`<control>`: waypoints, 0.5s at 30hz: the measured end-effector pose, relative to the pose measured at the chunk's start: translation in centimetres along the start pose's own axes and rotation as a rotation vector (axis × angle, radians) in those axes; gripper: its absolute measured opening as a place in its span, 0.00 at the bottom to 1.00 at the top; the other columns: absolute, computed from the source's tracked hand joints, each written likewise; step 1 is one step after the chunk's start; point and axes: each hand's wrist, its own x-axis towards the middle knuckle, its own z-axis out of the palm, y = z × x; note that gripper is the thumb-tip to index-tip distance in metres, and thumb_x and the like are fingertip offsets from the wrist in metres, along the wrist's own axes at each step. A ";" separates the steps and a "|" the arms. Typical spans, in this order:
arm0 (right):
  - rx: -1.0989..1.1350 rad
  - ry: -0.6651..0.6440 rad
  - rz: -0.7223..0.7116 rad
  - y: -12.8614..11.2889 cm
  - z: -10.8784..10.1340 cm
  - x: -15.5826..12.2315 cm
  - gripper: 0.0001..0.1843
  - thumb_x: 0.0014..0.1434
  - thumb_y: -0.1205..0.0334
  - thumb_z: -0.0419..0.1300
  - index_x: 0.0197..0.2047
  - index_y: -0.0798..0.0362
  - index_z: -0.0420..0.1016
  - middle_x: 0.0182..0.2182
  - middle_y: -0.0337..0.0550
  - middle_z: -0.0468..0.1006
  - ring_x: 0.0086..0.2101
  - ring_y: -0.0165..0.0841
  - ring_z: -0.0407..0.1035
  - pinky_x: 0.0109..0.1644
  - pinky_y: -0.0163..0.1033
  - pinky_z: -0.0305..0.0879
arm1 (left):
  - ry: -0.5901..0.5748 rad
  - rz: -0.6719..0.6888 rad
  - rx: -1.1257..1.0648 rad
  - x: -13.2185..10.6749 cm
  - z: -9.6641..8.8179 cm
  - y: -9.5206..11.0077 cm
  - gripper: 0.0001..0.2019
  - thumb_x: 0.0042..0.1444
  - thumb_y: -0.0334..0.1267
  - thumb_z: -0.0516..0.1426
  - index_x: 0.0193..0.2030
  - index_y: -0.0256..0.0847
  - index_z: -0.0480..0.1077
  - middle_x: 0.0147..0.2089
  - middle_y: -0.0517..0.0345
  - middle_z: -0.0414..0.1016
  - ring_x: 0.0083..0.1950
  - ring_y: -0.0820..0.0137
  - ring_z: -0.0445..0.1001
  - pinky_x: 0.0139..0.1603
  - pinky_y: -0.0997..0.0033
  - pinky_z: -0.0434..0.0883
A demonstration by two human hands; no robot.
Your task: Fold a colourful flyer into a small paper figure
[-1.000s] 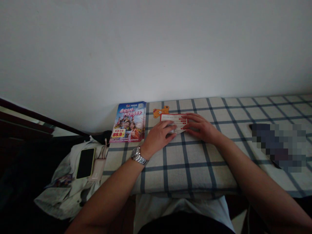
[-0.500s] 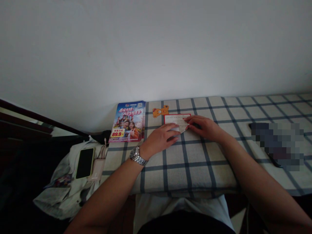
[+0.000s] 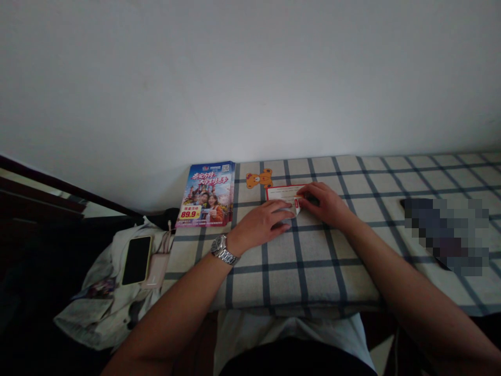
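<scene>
A small printed sheet of paper (image 3: 281, 193), white with a red border, lies on the checked cloth, its lower right corner folded over. My left hand (image 3: 260, 222), a metal watch on its wrist, rests with fingers stretched across the paper's lower part and the thumb apart on the cloth. My right hand (image 3: 324, 206) pinches the paper at its right side, by the turned-over corner with a red mark. Both hands hide much of the sheet's lower and right edges.
A stack of colourful flyers (image 3: 207, 196) lies to the left, near the wall. A bear figure (image 3: 258, 179) is just above the paper. Far right is a dark, partly pixelated object (image 3: 434, 230). A phone (image 3: 136, 260) and a pink power bank (image 3: 155, 270) sit on white fabric at lower left.
The paper's lower right corner now shows folded over, with a red mark visible. My right fingers have bunched closer at that corner, while my left hand has shifted slightly right.
</scene>
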 end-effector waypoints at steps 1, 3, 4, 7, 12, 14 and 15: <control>-0.012 0.014 0.005 0.0 0.1 0.0 0.08 0.70 0.56 0.63 0.49 0.49 0.76 0.43 0.48 0.81 0.45 0.45 0.74 0.51 0.50 0.71 | 0.011 -0.015 0.004 0.0 0.1 0.0 0.16 0.73 0.41 0.59 0.65 0.45 0.71 0.66 0.49 0.73 0.69 0.59 0.71 0.70 0.50 0.74; -0.032 0.041 0.010 0.0 0.4 0.1 0.07 0.69 0.58 0.64 0.48 0.49 0.76 0.43 0.48 0.81 0.44 0.45 0.74 0.50 0.50 0.70 | 0.030 -0.043 0.027 0.0 0.1 0.2 0.19 0.72 0.42 0.59 0.67 0.45 0.68 0.69 0.47 0.70 0.69 0.58 0.71 0.69 0.51 0.75; -0.038 0.048 0.008 0.0 0.5 0.2 0.06 0.68 0.58 0.64 0.47 0.49 0.76 0.42 0.48 0.80 0.44 0.45 0.74 0.50 0.50 0.70 | 0.036 -0.048 0.042 0.0 0.1 0.2 0.20 0.72 0.42 0.59 0.68 0.45 0.68 0.70 0.47 0.68 0.69 0.57 0.72 0.68 0.50 0.76; -0.054 0.054 -0.012 0.1 0.8 0.4 0.04 0.68 0.58 0.64 0.44 0.48 0.76 0.40 0.47 0.80 0.42 0.45 0.74 0.48 0.50 0.70 | 0.016 -0.022 0.073 -0.1 0.1 0.2 0.21 0.71 0.43 0.60 0.69 0.49 0.68 0.73 0.48 0.64 0.69 0.55 0.71 0.68 0.48 0.75; -0.087 0.065 -0.028 0.4 1.2 0.6 0.05 0.68 0.56 0.64 0.43 0.48 0.78 0.41 0.49 0.80 0.42 0.46 0.74 0.49 0.54 0.71 | -0.017 0.010 0.079 0.0 -0.1 0.1 0.21 0.71 0.42 0.61 0.68 0.49 0.71 0.71 0.51 0.69 0.71 0.56 0.69 0.71 0.47 0.73; -0.099 0.062 -0.031 0.4 1.1 0.5 0.06 0.69 0.55 0.64 0.44 0.48 0.79 0.42 0.49 0.80 0.44 0.47 0.74 0.50 0.54 0.72 | -0.016 0.014 0.090 0.1 -0.1 0.2 0.20 0.71 0.42 0.60 0.68 0.48 0.72 0.70 0.51 0.71 0.71 0.57 0.69 0.72 0.48 0.71; -0.101 0.056 -0.035 0.5 1.1 0.5 0.06 0.69 0.55 0.64 0.44 0.47 0.79 0.43 0.49 0.80 0.44 0.47 0.74 0.50 0.54 0.72 | -0.017 0.015 0.103 0.1 -0.2 0.2 0.19 0.71 0.42 0.60 0.67 0.48 0.72 0.70 0.51 0.71 0.71 0.57 0.68 0.73 0.47 0.70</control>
